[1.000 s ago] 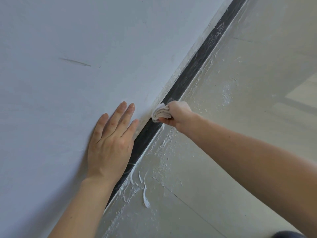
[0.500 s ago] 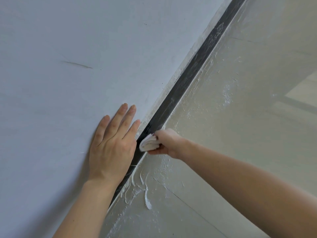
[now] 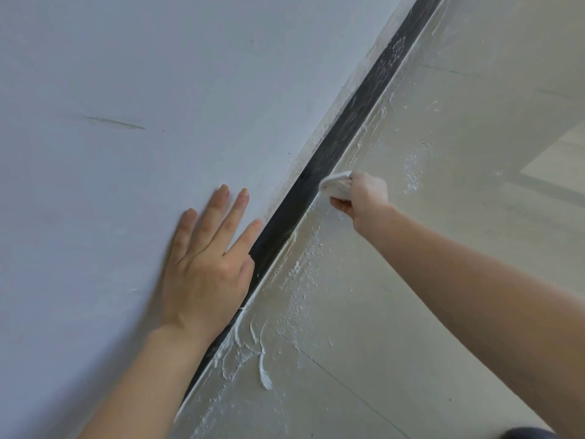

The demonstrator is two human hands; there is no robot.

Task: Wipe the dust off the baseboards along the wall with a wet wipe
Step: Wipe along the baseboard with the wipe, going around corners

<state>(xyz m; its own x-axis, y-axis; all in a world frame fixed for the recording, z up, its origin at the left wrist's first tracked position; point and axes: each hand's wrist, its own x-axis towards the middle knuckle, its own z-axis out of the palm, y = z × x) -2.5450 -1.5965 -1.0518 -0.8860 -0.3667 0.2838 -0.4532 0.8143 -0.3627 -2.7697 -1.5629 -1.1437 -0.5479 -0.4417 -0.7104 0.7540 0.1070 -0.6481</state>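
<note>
- Against the wall (image 3: 126,217), the left hand (image 3: 205,264) lies flat with its fingers (image 3: 235,205) spread (apparently for balance).
- Right hand (image 3: 364,201) clenches the folded wet wipe (image 3: 335,186), pressing it onto the dark baseboard (image 3: 319,172).

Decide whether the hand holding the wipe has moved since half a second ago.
Yes. The right hand with the wipe has slid up along the baseboard, away from the left hand.

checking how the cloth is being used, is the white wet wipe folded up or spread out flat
Folded up. The white wet wipe is a thick wad showing layered edges, pinched in the right hand against the black baseboard.
</note>
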